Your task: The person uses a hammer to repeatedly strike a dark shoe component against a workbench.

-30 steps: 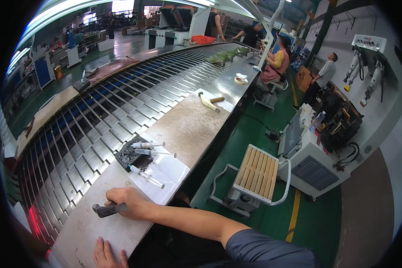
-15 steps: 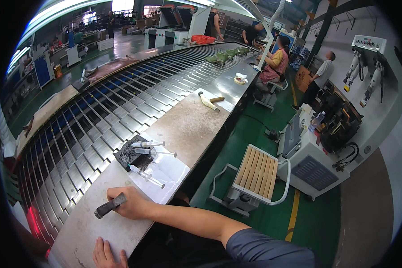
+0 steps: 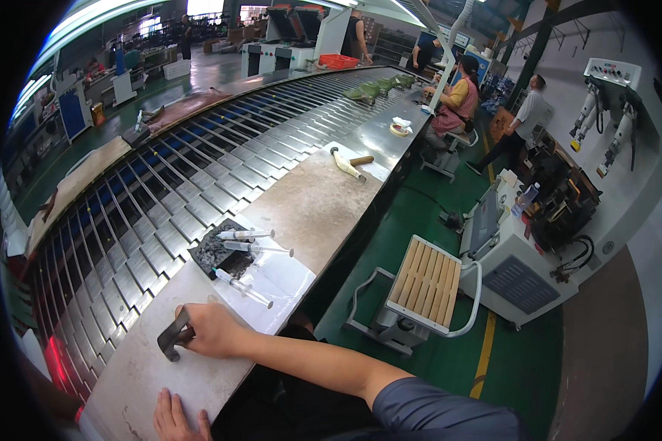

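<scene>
My right hand (image 3: 217, 331) is closed around a hammer (image 3: 173, 336) over the near end of the worktop. Its dark, curved metal head sticks out to the left of the fist, and the fingers hide the handle. My left hand (image 3: 175, 420) lies flat on the pale worktop (image 3: 151, 375) at the lower edge, fingers spread, holding nothing. Just beyond the right hand, several syringes (image 3: 244, 287) rest partly on a dark spongy block (image 3: 210, 250) and partly on a white sheet (image 3: 283, 283). Farther off lies a hammer-like tool (image 3: 348, 166) with a pale body and a wooden handle.
A slatted metal conveyor (image 3: 176, 220) runs along the worktop's left side, carrying green shoe parts (image 3: 368, 90) at its far end. A tape roll (image 3: 399, 129) sits on the bench edge. To the right stand a slatted stool (image 3: 424, 283) and a machine (image 3: 518, 275). Co-workers are farther back.
The hammer in my right hand has turned, so its curved head now points down toward the worktop. My left hand stays put. A standing person at the right has stepped.
</scene>
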Tool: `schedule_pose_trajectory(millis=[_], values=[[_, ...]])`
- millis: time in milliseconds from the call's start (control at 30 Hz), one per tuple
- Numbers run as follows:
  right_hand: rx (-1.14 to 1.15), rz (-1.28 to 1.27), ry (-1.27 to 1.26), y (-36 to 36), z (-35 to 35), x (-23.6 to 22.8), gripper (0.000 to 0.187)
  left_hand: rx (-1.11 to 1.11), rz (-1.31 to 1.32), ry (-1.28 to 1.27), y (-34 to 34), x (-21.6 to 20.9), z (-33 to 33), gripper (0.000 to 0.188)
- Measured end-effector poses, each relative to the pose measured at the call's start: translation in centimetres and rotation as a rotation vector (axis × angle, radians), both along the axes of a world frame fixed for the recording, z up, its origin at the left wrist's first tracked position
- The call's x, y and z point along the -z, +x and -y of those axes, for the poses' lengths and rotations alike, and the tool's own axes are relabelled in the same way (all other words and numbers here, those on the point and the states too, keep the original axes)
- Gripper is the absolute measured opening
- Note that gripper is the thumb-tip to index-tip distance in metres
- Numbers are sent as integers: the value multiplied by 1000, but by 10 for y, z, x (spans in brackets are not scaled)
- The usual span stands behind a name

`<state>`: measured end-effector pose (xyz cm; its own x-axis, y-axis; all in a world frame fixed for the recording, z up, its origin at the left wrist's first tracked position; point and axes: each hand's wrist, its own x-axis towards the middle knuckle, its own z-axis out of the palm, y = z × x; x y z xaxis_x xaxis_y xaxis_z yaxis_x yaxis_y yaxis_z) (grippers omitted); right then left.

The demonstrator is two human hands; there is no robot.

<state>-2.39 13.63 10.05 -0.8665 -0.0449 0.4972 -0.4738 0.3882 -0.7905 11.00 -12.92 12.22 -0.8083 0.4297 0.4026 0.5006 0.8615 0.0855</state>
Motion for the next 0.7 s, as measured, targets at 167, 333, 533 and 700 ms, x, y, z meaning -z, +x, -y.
schedule_pose_trajectory(millis=[167, 333, 533, 700], values=[[98, -178, 181, 4, 0, -2, 31, -1, 5, 2, 0, -3, -1, 58], [0, 93, 74, 2, -1, -1, 32, -3, 0, 0, 0, -2, 0, 57], [76, -58, 284, 5, 1, -3, 34, -2, -7, -6, 1, -3, 0, 57], [133, -118, 388, 3, 4, 3, 36, 4, -17, 0, 1, -2, -1, 57]])
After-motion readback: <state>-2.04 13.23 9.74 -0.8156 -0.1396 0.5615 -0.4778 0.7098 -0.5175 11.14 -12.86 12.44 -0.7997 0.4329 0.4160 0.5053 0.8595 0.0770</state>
